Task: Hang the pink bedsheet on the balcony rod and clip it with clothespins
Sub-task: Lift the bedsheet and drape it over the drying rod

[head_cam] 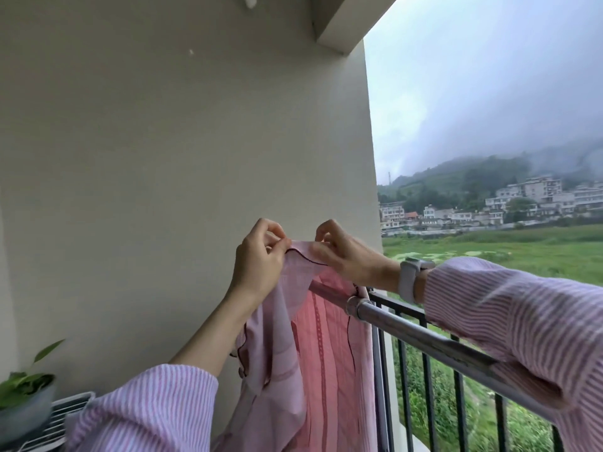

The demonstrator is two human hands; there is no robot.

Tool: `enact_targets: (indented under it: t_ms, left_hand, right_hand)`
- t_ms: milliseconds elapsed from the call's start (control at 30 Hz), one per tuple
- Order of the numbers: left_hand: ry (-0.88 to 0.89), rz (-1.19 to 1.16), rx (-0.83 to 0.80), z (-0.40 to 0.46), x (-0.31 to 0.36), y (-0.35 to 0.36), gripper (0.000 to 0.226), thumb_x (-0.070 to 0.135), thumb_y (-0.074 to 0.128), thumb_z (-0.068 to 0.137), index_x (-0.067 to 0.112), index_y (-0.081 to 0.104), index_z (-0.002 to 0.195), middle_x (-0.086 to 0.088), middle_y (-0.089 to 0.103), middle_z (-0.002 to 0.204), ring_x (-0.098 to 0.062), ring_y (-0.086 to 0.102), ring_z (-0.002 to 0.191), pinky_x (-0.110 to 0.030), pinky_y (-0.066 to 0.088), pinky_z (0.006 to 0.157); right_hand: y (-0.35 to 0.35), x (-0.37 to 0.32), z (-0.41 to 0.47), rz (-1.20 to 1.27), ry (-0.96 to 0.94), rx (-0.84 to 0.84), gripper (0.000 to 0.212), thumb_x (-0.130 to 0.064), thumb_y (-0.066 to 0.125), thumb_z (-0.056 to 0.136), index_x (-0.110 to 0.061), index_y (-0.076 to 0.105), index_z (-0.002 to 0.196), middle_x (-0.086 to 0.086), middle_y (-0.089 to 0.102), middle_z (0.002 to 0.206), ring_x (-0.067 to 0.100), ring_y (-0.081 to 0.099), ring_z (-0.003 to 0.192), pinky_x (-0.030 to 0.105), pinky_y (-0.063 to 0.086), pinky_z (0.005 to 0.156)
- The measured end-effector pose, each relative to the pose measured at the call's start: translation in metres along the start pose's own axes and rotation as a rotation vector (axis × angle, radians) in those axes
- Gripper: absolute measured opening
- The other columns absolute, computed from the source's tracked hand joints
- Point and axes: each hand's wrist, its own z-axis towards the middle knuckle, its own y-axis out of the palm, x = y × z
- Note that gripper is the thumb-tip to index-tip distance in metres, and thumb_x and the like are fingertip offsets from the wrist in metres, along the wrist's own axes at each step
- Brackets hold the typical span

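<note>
Now my left hand [257, 259] and my right hand [342, 252] both pinch the top edge of the pink bedsheet [313, 347], fingers [277, 247] narrow on the dark-piped hem; it drapes over the metal rod [421, 334] beside the black railing [404, 370]; no readable writing shows anywhere.

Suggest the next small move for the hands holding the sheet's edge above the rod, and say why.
Probably lower the pinched edge over the rod and spread it rightward. The left hand and right hand pinch the pink bedsheet at one bunched spot above the rod's wall end, most of the rod is bare, and no clothespin is visible yet.
</note>
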Motion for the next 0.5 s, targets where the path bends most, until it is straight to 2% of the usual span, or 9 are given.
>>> enact_targets:
  t_ms: [67, 100, 167, 233, 300, 367, 400, 500]
  left_hand:
    - [0.006, 0.001, 0.031, -0.002, -0.002, 0.0, 0.018, 0.009, 0.06, 0.085, 0.019, 0.047, 0.076, 0.006, 0.057, 0.065, -0.011, 0.053, 0.059, -0.014, 0.038, 0.054]
    - [0.046, 0.028, 0.028, -0.006, -0.004, 0.0, 0.016, 0.008, 0.059, 0.085, 0.017, 0.047, 0.078, 0.005, 0.056, 0.066, -0.013, 0.053, 0.06, -0.015, 0.038, 0.055]
    - [0.179, 0.127, -0.007, -0.015, -0.007, 0.0, 0.012, 0.009, 0.058, 0.086, 0.015, 0.048, 0.083, 0.005, 0.055, 0.067, -0.016, 0.052, 0.061, -0.02, 0.037, 0.057]
    - [0.311, 0.24, -0.047, -0.022, -0.009, 0.001, 0.011, 0.016, 0.059, 0.086, 0.014, 0.049, 0.085, 0.009, 0.054, 0.068, -0.017, 0.052, 0.06, -0.024, 0.036, 0.055]
    - [0.407, 0.334, -0.071, -0.024, -0.009, 0.001, 0.022, 0.034, 0.062, 0.083, 0.015, 0.051, 0.083, 0.009, 0.058, 0.071, -0.015, 0.055, 0.061, -0.021, 0.035, 0.053]
    - [0.462, 0.401, -0.117, -0.026, -0.008, 0.001, 0.038, 0.052, 0.062, 0.075, 0.017, 0.052, 0.081, 0.007, 0.062, 0.075, -0.014, 0.058, 0.061, -0.02, 0.034, 0.053]
    - [0.477, 0.428, -0.138, -0.026, -0.009, 0.002, 0.039, 0.053, 0.064, 0.072, 0.016, 0.053, 0.081, 0.005, 0.063, 0.076, -0.015, 0.059, 0.062, -0.02, 0.035, 0.053]
    - [0.419, 0.437, -0.14, -0.023, -0.014, 0.004, 0.023, 0.03, 0.07, 0.077, 0.014, 0.056, 0.085, -0.002, 0.065, 0.078, -0.028, 0.061, 0.067, -0.024, 0.036, 0.056]
  right_hand:
    - [0.005, 0.005, -0.003, -0.278, -0.063, -0.085, 0.054, -0.056, 0.055, 0.08, -0.015, 0.033, 0.109, 0.002, 0.059, 0.087, 0.019, 0.049, 0.065, 0.028, 0.034, 0.057]
    - [0.006, 0.008, -0.004, -0.399, -0.089, -0.085, 0.059, -0.057, 0.056, 0.078, -0.015, 0.032, 0.111, 0.005, 0.06, 0.093, 0.023, 0.052, 0.069, 0.028, 0.033, 0.059]
    - [0.002, 0.014, -0.005, -0.488, -0.157, -0.023, 0.05, -0.045, 0.055, 0.083, -0.013, 0.034, 0.115, 0.01, 0.063, 0.098, 0.03, 0.058, 0.076, 0.029, 0.033, 0.059]
    - [-0.003, 0.016, -0.008, -0.57, -0.296, 0.007, 0.04, -0.033, 0.052, 0.087, -0.008, 0.039, 0.115, 0.013, 0.064, 0.093, 0.033, 0.059, 0.076, 0.03, 0.036, 0.058]
    - [-0.008, 0.016, -0.012, -0.665, -0.451, -0.019, 0.036, -0.029, 0.054, 0.087, -0.003, 0.048, 0.111, 0.014, 0.064, 0.081, 0.032, 0.06, 0.068, 0.034, 0.044, 0.056]
    - [-0.014, 0.015, -0.013, -0.693, -0.528, -0.02, 0.03, -0.022, 0.058, 0.085, 0.0, 0.055, 0.105, 0.012, 0.064, 0.071, 0.03, 0.059, 0.058, 0.035, 0.048, 0.049]
    - [-0.017, 0.015, -0.012, -0.695, -0.534, -0.017, 0.026, -0.018, 0.056, 0.085, 0.0, 0.055, 0.104, 0.012, 0.064, 0.071, 0.029, 0.059, 0.057, 0.035, 0.048, 0.047]
    - [-0.028, 0.019, -0.006, -0.696, -0.471, 0.012, 0.028, -0.017, 0.039, 0.088, -0.002, 0.054, 0.107, 0.014, 0.065, 0.082, 0.03, 0.061, 0.067, 0.037, 0.048, 0.05]
